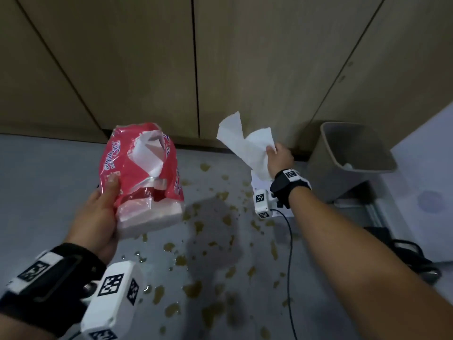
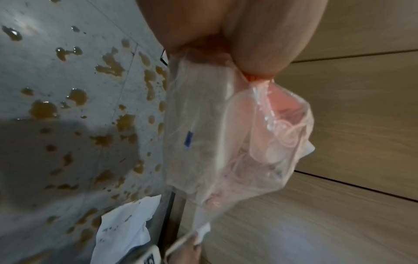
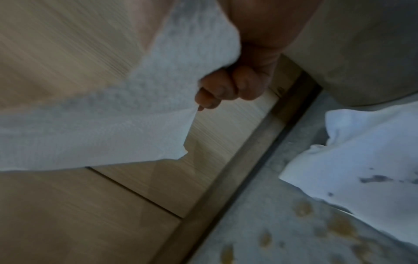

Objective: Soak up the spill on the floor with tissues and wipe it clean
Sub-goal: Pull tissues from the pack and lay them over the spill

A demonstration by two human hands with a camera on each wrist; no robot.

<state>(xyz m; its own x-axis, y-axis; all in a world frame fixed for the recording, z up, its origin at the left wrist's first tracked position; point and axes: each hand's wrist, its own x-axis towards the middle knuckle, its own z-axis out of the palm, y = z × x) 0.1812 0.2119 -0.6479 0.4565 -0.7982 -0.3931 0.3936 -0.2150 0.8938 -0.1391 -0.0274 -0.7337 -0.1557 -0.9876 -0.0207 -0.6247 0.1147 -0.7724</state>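
Note:
My left hand [image 1: 103, 212] grips a torn red plastic tissue pack [image 1: 142, 177] above the floor, thumb on top; the left wrist view shows the pack [image 2: 214, 139] from below. My right hand [image 1: 279, 158] holds a loose white tissue [image 1: 245, 143] in the air near the cabinet base, and the right wrist view shows curled fingers [image 3: 226, 89] pinching the tissue [image 3: 113, 125]. A brown liquid spill [image 1: 208, 253] lies in scattered blotches over the grey floor between my arms. Another white tissue [image 3: 361, 160] lies on the floor under my right wrist, with wet spots on it.
Wooden cabinet doors [image 1: 147, 57] run along the far side. A beige waste bin [image 1: 353, 153] stands at the right by the cabinet. Black cables [image 1: 411, 251] lie on the floor at right. A white surface [image 1: 429, 180] sits at far right.

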